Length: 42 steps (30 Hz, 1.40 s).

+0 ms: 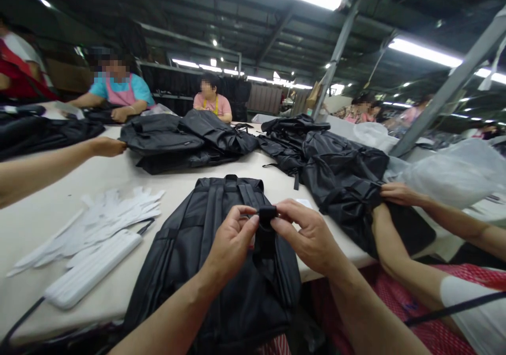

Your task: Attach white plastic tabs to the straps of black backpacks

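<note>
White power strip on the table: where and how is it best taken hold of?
Probably the white power strip at mid-length, from above, across its long sides: it lies flat, long and narrow, top uncovered, a cord at each end, white pieces alongside.

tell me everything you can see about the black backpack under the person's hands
The black backpack lies on the pale table, straps facing up, its top end pointing away from the person. It looks like smooth, slightly shiny fabric, with a small loop at the top edge. Above it, the left hand and right hand pinch a black band; whether that is attached is unclear. Part of the backpack is hidden.
</note>
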Available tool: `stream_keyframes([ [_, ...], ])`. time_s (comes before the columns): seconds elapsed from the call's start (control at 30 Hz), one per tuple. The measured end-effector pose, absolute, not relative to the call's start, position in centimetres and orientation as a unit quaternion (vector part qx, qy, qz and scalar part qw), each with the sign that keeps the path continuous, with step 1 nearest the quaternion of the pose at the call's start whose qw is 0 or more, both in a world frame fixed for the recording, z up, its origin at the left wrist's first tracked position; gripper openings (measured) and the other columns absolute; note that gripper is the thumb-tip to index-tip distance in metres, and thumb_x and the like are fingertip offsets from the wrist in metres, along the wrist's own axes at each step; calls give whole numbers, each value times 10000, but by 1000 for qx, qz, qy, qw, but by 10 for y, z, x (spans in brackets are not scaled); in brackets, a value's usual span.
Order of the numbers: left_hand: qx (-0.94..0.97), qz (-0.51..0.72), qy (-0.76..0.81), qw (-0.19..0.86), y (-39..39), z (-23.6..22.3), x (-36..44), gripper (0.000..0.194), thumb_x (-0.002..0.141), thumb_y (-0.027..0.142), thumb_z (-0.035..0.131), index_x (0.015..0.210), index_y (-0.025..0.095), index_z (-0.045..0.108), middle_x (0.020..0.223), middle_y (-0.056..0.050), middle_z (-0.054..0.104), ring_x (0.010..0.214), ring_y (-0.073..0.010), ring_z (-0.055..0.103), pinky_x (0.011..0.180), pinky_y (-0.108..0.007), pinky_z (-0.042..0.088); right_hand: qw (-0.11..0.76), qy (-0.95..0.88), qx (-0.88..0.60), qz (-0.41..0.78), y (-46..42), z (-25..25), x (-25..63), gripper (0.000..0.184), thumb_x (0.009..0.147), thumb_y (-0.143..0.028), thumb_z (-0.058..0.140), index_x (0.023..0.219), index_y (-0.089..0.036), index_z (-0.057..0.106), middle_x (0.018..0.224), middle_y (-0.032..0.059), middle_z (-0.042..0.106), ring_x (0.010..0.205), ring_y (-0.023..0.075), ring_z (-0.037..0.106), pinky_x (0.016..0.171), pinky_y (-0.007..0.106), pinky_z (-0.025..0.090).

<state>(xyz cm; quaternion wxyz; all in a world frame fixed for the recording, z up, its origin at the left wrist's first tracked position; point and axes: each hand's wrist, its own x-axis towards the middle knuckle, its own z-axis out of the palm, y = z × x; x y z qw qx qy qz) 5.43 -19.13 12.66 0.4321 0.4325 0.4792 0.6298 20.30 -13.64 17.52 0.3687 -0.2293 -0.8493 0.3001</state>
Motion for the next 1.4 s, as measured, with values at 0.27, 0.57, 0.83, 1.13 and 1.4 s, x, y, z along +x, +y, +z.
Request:
stream_keyframes([
  [0.27, 604, 529, 556, 217, -205, 139, 51, 542, 694, 344, 656, 1189, 228, 465, 1063, -44, 561, 915, -185, 553, 819, -312, 442, 338, -769, -290, 458, -124, 174, 178, 191, 768, -315, 580, 886, -189, 663, 737, -4, 630, 568, 98, 547, 514, 192, 444],
  [0.57, 619, 455, 633, 97, -188, 142, 33, 210, 815, 349, 489, 929, 182, 544, 766, -4, 613, 657, -142, 562, 596, -235, 392, 217, -810, -257, 481, -106, 180, 164, 239, 811, -340, 465, 720, -151, 579, 523, -32, 531, 484, 82, 528, 469, 166, 394],
  [0.83, 573, 499, 635, 142, -176, 129, 31, 201, 786, 365, 504, 859, 183, 547, 662, 10, 621, 593, -147, 575, 548, -227, 393, 269, -923, -270, 51, -108, 179, 143, 192, 804, -215, 454, 676, -160, 587, 697, 9, 556, 637, 108, 483, 578, 226, 317],
  [1.13, 504, 558, 577, 321, -163, 105, 54, 249, 797, 405, 492, 917, 187, 510, 594, 21, 614, 511, -167, 622, 477, -234, 445, 321, -907, -258, -91, -82, 165, 150, 231, 881, -210, 390, 879, -166, 617, 869, 62, 586, 855, 164, 512, 764, 280, 312],
  [1.4, 502, 542, 594, 318, -159, 87, 57, 198, 773, 317, 510, 847, 150, 589, 578, 4, 627, 554, -164, 616, 522, -235, 452, 226, -933, -219, 173, -80, 132, 161, 274, 889, -288, 415, 818, -148, 640, 782, 14, 633, 723, 127, 563, 678, 239, 375],
])
